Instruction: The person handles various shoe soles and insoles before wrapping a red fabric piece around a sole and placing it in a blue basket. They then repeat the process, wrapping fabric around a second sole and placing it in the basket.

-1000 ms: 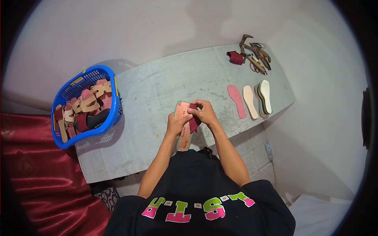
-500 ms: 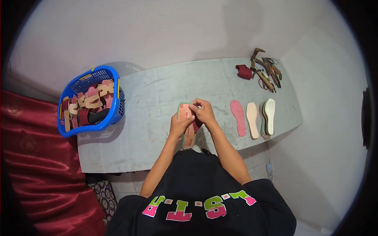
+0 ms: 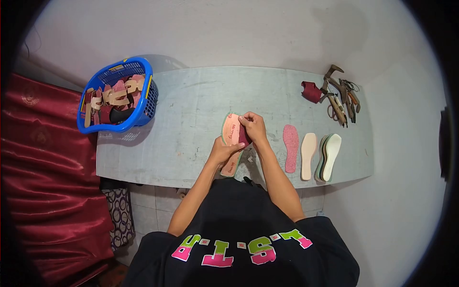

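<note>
A sole-shaped piece with a peach face, a green edge and dark red lettering is held over the front middle of the table. My left hand grips it from the left, its thumb stretched across the face. On the right side my right hand is closed on a dark red strap piece, pressed against the sole's edge. To the right lie a pink sole, a cream sole and a stack of soles with a white one on top.
A blue basket of sandals stands on the table's left end. Metal and wooden tools and another dark red strap lie at the back right. A red curtain hangs at the left.
The view has shifted, so the table and basket appear higher in the frame. My right hand has moved slightly down the sole's edge, and more of the peach face shows.
</note>
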Action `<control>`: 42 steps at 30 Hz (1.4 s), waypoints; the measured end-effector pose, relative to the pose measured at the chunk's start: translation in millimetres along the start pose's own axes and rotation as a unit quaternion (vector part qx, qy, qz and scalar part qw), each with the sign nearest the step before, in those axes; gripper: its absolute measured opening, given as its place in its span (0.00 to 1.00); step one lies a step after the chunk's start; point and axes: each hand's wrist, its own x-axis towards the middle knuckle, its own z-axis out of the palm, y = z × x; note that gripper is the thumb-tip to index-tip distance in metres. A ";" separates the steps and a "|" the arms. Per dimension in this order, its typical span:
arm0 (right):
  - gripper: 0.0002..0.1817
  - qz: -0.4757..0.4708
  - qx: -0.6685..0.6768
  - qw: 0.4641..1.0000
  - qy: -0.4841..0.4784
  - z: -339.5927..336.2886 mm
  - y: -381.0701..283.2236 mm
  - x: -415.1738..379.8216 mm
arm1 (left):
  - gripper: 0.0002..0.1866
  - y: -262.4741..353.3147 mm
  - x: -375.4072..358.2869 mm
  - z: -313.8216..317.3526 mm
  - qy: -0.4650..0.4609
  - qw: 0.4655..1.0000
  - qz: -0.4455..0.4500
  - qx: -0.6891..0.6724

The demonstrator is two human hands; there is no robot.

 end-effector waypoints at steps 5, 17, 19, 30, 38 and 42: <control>0.10 -0.001 0.025 0.999 -0.040 -12.7 9.9 2.9 | 0.24 -8.6 -5.3 7.4 0.004 0.999 -0.038 -0.017; 0.24 0.005 -0.011 0.997 0.082 -31.8 14.6 -34.3 | 0.26 -5.4 13.5 30.0 0.120 0.981 0.124 -0.086; 0.18 0.047 0.044 0.997 0.035 -26.1 20.0 -41.4 | 0.24 -3.7 14.4 33.6 0.107 0.976 0.143 -0.122; 0.11 -0.113 -0.021 0.993 0.038 4.7 -4.4 -67.9 | 0.09 19.9 24.5 -3.3 0.156 0.956 0.081 -0.235; 0.07 -0.058 0.102 0.993 0.029 41.2 21.1 -66.4 | 0.09 21.6 32.6 -28.2 0.178 0.960 0.083 -0.199; 0.06 -0.057 -0.037 0.995 0.075 52.5 4.8 -75.9 | 0.11 25.3 29.4 -54.3 0.115 0.971 0.036 -0.206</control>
